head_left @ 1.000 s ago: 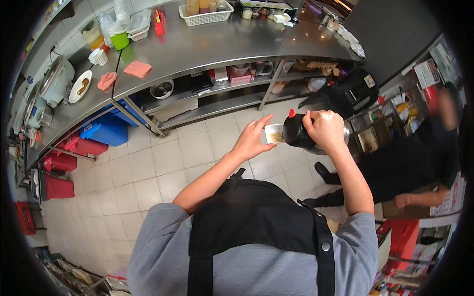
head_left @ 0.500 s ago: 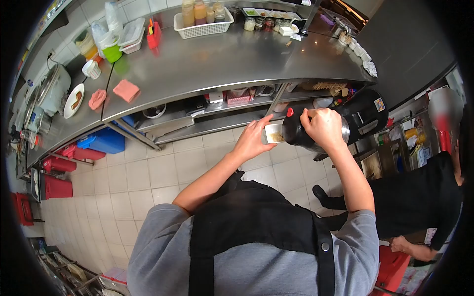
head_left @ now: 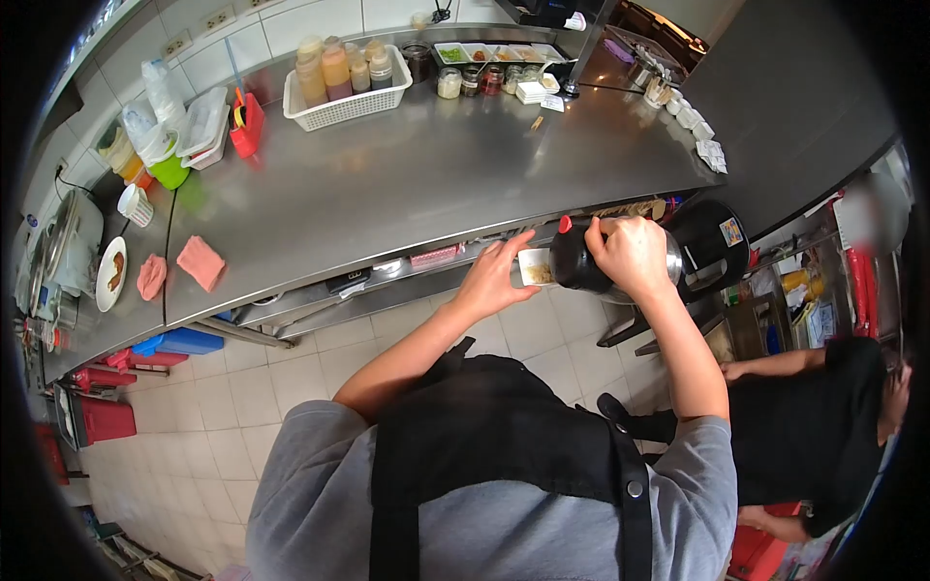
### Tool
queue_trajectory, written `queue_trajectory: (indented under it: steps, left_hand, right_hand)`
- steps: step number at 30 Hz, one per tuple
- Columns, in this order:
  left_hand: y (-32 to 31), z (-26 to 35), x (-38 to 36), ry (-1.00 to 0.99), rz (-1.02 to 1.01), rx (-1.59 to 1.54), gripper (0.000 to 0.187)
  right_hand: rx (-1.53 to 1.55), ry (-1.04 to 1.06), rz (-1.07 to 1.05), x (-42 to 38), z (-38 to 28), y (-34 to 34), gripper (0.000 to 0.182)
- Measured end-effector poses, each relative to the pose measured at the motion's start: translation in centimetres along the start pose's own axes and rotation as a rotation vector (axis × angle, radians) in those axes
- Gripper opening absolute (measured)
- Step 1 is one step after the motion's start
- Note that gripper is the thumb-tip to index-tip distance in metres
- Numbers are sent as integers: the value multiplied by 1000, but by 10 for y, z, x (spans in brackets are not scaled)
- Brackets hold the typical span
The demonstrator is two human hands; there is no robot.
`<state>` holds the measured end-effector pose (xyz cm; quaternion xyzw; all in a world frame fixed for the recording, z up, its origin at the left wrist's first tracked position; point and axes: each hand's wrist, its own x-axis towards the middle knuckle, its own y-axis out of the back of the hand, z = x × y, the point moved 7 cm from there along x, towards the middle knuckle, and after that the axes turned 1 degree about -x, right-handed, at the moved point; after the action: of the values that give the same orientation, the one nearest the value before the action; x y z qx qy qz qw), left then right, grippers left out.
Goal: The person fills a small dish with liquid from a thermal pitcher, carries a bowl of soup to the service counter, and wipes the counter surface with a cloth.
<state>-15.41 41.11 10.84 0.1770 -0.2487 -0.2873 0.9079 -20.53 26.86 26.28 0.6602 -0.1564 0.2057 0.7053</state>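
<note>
Grey short-sleeved shirt (head_left: pixel 533 537); black apron (head_left: pixel 504 426), wide straps, round metallic snap on right strap (head_left: pixel 635 489)

A steel counter (head_left: pixel 417 165) runs along the white tiled wall (head_left: pixel 310 21), above a pale tiled floor (head_left: pixel 208 407).

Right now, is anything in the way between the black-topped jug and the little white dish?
No, nothing I can see. The black-topped jug, in the right hand, is right beside the little white dish. The left hand is on the dish's other side. I can't tell if jug and dish touch.
</note>
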Motion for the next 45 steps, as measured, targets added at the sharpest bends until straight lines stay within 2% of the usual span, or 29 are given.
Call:
queue_trajectory:
  steps: [12,21,45]
  left_hand:
    - [-26,-28,87,33,90,26,86]
    - [-53,-41,145,43,188,34,85]
    - [-78,-65,211,57,308,82,85]
  right_hand:
    - [-3,58,-111,66,73,-50,32]
    - [30,199,-70,109,119,-69,33]
    - [56,333,-86,155,178,-117,35]
